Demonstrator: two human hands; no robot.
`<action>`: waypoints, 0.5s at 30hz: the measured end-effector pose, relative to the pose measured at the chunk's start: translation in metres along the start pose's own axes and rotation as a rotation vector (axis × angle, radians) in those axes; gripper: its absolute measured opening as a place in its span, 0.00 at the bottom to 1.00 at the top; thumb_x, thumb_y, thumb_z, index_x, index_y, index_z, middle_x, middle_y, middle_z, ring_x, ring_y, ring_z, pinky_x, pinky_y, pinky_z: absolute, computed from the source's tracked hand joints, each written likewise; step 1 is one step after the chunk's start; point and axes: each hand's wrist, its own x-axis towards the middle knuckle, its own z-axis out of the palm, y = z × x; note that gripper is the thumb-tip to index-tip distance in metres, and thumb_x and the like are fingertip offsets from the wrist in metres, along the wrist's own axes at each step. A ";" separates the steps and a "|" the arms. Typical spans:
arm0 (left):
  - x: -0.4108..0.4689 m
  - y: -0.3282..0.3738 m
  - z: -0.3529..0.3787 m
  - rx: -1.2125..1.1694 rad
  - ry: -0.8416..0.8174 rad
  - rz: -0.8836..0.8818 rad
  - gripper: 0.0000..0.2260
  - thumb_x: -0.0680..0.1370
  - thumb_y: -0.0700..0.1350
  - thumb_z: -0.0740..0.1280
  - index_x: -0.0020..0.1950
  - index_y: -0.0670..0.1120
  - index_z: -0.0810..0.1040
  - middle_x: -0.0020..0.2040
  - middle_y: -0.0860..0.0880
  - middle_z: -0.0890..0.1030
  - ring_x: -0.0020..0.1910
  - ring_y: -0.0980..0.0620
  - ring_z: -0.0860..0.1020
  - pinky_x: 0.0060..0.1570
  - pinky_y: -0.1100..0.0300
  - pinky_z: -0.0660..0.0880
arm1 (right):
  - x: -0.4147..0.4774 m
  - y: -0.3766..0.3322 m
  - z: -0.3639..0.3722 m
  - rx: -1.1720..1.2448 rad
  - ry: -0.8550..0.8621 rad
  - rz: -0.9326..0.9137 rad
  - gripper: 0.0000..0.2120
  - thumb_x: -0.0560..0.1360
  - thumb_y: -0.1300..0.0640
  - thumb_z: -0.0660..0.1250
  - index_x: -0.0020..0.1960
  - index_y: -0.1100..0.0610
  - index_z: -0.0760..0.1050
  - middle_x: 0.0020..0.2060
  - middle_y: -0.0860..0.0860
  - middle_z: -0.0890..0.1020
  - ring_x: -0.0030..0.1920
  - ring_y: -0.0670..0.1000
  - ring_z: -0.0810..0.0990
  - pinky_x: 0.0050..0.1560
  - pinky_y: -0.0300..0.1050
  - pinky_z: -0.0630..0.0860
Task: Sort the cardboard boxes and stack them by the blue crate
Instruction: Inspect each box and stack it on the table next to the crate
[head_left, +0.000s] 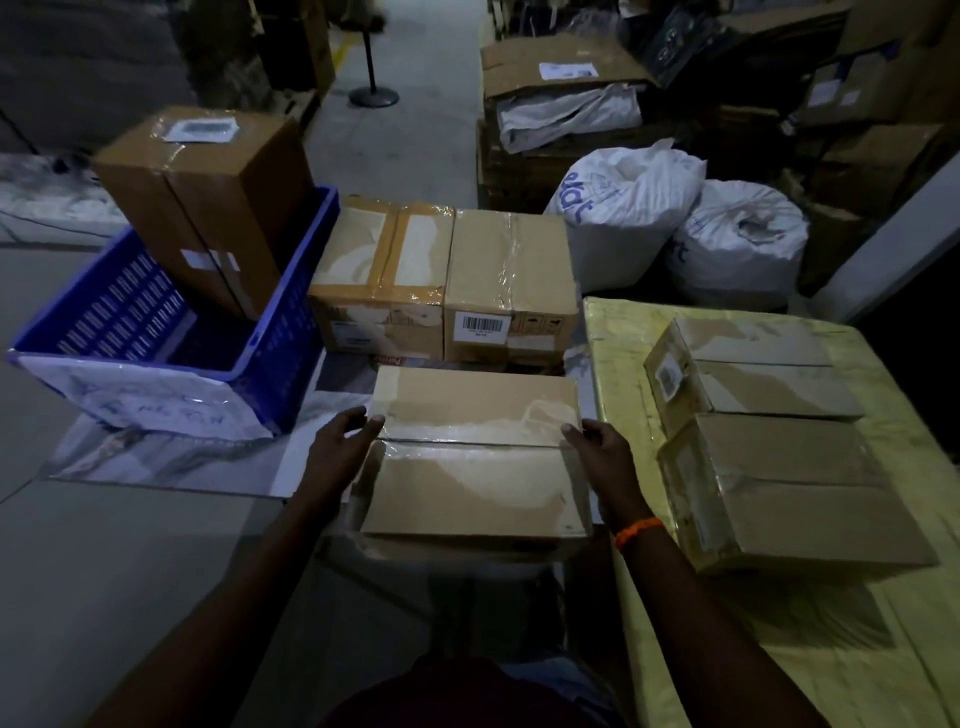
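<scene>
Two bare forearms reach forward from the bottom edge, with an orange wristband (639, 530) on the right wrist. The left hand (345, 436) and right hand (602, 447) grasp a flat cardboard box (478, 452) by its two short sides. On each hand the fingers curl against the side and the thumb touches the top edge. The box is sealed with clear tape along its centre seam and sits in the middle of the view, just in front of the person. Whether it rests on anything underneath cannot be told.

Just beyond it, two more boxes stand side by side and touching on the floor: a torn-label box (382, 280) on the left and a barcode box (511, 280) on the right. To their left, touching the torn-label box, is the blue crate (298, 312), slotted plastic with a paper sheet taped to its near wall. A tall box (208, 208) stands tilted inside it, leaning back.

To the right of the held box is a bench (779, 649) under a yellow covering, carrying a far box (753, 369) and a near box (789, 488) close together. Behind the bench lie two white sacks (675, 223), with dim stacks of cartons further back.
</scene>
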 end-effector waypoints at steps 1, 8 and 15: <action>0.008 0.006 0.004 0.003 -0.017 -0.016 0.17 0.82 0.52 0.67 0.68 0.45 0.78 0.55 0.52 0.82 0.58 0.49 0.81 0.49 0.61 0.76 | 0.005 -0.005 0.003 0.008 -0.020 0.008 0.16 0.79 0.52 0.73 0.63 0.58 0.79 0.56 0.56 0.84 0.57 0.57 0.83 0.61 0.59 0.80; 0.022 0.025 0.013 -0.112 -0.068 -0.136 0.08 0.81 0.49 0.70 0.59 0.51 0.81 0.55 0.47 0.83 0.55 0.48 0.82 0.55 0.48 0.79 | 0.013 -0.032 0.006 0.018 -0.033 0.041 0.20 0.81 0.47 0.69 0.69 0.57 0.76 0.56 0.50 0.79 0.57 0.53 0.78 0.61 0.54 0.77; 0.005 0.043 0.010 -0.311 -0.024 -0.015 0.11 0.81 0.50 0.68 0.62 0.54 0.75 0.59 0.54 0.79 0.57 0.56 0.78 0.48 0.54 0.76 | 0.002 -0.047 -0.016 0.150 0.052 -0.091 0.18 0.81 0.46 0.69 0.66 0.54 0.77 0.60 0.51 0.83 0.62 0.53 0.81 0.64 0.54 0.78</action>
